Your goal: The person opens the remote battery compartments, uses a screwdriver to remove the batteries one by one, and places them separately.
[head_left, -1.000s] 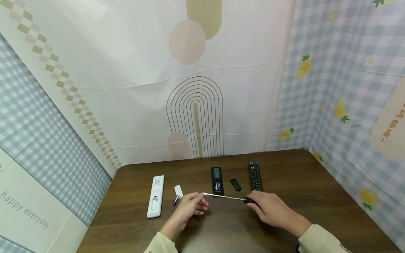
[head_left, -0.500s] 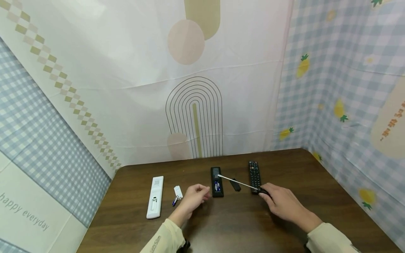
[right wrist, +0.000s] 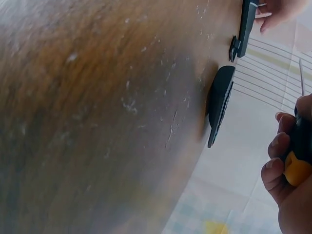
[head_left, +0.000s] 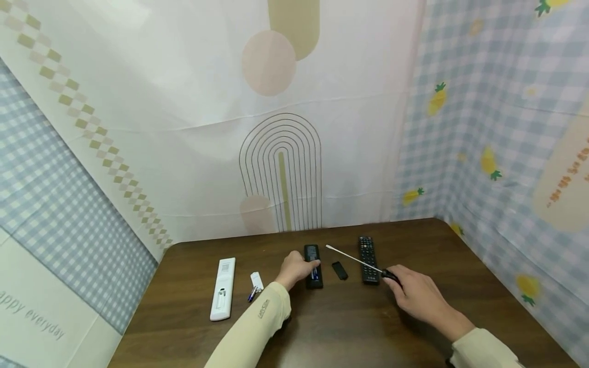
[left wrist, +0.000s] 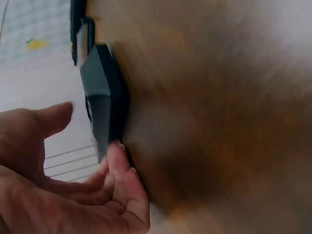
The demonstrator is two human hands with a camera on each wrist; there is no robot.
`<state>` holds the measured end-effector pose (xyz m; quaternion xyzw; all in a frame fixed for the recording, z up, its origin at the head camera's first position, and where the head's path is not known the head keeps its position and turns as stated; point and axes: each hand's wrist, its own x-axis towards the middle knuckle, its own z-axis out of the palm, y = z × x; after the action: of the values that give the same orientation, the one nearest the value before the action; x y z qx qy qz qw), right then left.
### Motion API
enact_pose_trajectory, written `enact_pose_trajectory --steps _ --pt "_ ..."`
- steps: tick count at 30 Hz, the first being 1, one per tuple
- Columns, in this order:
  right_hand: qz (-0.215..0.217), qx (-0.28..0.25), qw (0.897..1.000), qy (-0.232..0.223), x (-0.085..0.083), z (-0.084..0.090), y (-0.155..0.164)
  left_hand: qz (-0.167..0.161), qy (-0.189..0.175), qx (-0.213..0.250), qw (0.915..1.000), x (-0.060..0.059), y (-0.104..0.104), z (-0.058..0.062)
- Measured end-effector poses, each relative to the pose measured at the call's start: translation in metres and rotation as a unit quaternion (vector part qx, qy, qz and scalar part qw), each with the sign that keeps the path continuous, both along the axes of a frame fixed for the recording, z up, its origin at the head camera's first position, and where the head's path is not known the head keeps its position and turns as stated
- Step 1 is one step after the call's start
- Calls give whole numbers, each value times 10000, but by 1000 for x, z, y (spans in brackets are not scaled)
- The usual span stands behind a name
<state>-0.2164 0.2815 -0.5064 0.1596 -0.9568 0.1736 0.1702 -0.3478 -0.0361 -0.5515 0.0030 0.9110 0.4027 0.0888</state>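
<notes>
My left hand (head_left: 294, 270) reaches the left side of a black remote control (head_left: 311, 251), which lies back up with blue batteries in its uncovered compartment. In the left wrist view, the fingertips touch that remote's edge (left wrist: 105, 97) while the thumb stands apart above it. My right hand (head_left: 421, 296) grips a screwdriver (head_left: 354, 258) by its black and orange handle (right wrist: 297, 170). The long metal shaft points up and left over a second black remote (head_left: 368, 258), which lies keys up. Between the two remotes lies a small black battery cover (head_left: 339, 270).
On the left of the brown table (head_left: 349, 327) lies a white remote (head_left: 223, 291), back up with its compartment uncovered. Beside it are a white battery cover (head_left: 256, 280) and a blue and silver battery (head_left: 252, 294). A patterned cloth (head_left: 207, 153) hangs behind the table.
The left hand has left the screwdriver tip and moved to the black remote with batteries. The right hand has drawn the screwdriver rightward, its tip now swung up and away.
</notes>
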Motion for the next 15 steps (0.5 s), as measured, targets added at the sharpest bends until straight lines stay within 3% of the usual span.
enact_pose_trajectory --steps 2,7,12,15 --pt "-5 9 10000 33 1 -1 0 -93 -141 -156 9997 -5 2 1" --pt "24 -31 10000 77 1 -2 -1 28 -508 197 9985 11 7 32" --pt "48 -72 9999 81 0 -4 -4 263 -528 385 9975 20 8 37" --pt "106 -86 9999 58 -1 -6 -7 463 -476 767 9948 21 6 35"
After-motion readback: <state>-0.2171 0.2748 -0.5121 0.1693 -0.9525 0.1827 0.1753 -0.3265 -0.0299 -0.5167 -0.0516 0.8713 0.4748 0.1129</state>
